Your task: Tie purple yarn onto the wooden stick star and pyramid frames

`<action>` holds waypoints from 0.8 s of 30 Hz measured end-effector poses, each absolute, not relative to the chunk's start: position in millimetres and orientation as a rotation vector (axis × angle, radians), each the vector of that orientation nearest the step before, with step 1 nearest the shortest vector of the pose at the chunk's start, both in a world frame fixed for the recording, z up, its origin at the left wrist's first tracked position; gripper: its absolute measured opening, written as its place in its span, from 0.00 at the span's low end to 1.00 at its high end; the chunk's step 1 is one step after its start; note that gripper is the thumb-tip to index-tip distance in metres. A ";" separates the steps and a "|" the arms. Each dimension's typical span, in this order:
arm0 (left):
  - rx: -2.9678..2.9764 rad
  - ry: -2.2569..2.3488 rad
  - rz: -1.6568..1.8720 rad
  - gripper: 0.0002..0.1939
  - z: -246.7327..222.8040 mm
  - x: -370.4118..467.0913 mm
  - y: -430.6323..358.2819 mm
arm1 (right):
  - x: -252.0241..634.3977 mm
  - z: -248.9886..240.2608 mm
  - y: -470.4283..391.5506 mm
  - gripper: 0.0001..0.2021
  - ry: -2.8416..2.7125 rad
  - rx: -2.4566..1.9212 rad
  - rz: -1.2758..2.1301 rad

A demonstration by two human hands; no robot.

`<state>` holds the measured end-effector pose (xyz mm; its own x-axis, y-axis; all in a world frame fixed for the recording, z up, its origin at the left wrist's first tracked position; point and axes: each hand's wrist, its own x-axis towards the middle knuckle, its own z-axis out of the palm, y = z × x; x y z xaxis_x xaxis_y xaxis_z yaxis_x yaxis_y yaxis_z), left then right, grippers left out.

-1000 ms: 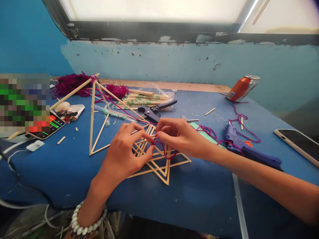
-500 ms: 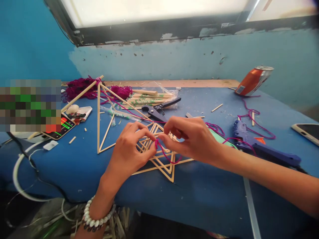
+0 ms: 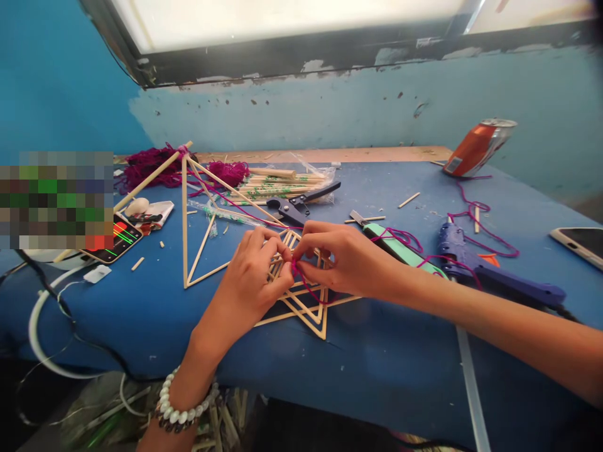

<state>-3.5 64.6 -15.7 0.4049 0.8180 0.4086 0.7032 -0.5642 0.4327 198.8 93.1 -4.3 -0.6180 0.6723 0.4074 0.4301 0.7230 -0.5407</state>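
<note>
Being pinched by left hand (image 3: 257,267) and right hand (image 3: 342,256), close together, is magenta yarn (image 3: 294,269); the stick frame (image 3: 325,320) is partly covered.

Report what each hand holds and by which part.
Left hand and right hand both pinch the magenta yarn at a small bunched part between their fingertips. Can't tell whether it's knotted.
</note>
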 end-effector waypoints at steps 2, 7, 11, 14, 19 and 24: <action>2.460 1.343 0.867 0.02 -16.7 -3.7 65.3 | 197.1 -5.1 94.1 0.04 -2.303 -0.846 0.564; 2.457 1.324 0.855 0.03 -17.1 -3.1 66.4 | 191.2 -1.2 94.9 0.02 -2.324 -0.953 0.545; 2.477 1.357 0.884 0.01 -15.1 -1.9 65.2 | 188.5 1.8 94.7 0.03 -2.403 -1.005 0.495; 2.532 1.408 0.928 0.04 -13.5 -1.2 63.0 | 189.8 2.5 94.9 0.03 -2.456 -0.986 0.430; 2.596 1.457 1.099 0.05 -12.1 -0.8 60.5 | 194.4 6.7 94.5 0.04 -2.505 -0.975 0.366; 2.622 1.465 1.159 0.03 -12.9 -0.4 63.5 | 193.7 7.0 94.0 0.05 -2.538 -0.937 0.210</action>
<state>-0.4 63.5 -12.9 0.3276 0.7122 0.6209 0.7683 -0.5832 0.2636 193.7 94.0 7.0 -0.6820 0.6491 0.3371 0.5848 0.7607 -0.2818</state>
